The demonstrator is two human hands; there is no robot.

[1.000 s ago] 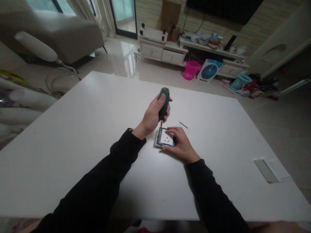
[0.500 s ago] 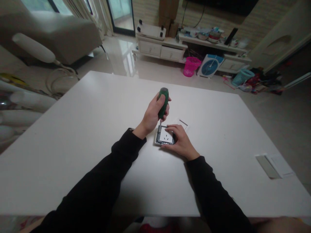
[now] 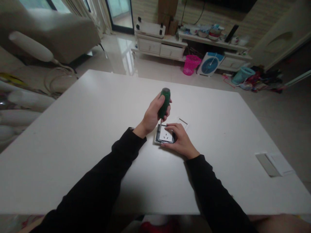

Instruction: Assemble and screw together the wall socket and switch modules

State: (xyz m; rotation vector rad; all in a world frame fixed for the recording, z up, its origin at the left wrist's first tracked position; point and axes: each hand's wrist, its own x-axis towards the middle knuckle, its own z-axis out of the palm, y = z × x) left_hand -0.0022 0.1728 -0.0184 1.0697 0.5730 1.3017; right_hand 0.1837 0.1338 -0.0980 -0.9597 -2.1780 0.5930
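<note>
My left hand [image 3: 152, 114] is closed around the green handle of a screwdriver [image 3: 164, 103], held near upright. Its shaft points down to the left edge of a wall socket [image 3: 166, 135], a white face with slots in a dark frame. Whether the tip sits in a screw cannot be made out. My right hand [image 3: 181, 139] grips the socket from the right, fingers on its top and thumb at the near edge. Just beyond the right fingers lies a white frame-like cover [image 3: 182, 123] on the table.
The white table [image 3: 102, 106] spreads around both hands. Near its right edge lie a grey strip [image 3: 267, 165] and a white plate [image 3: 280, 163]. Beyond the table stand a pink basket [image 3: 191, 64], a blue-and-white fan [image 3: 210, 64] and a low white cabinet [image 3: 155, 48].
The screwdriver handle has tilted very slightly to the right in my left hand. My right hand stays on the socket, and the view has shifted a little.
</note>
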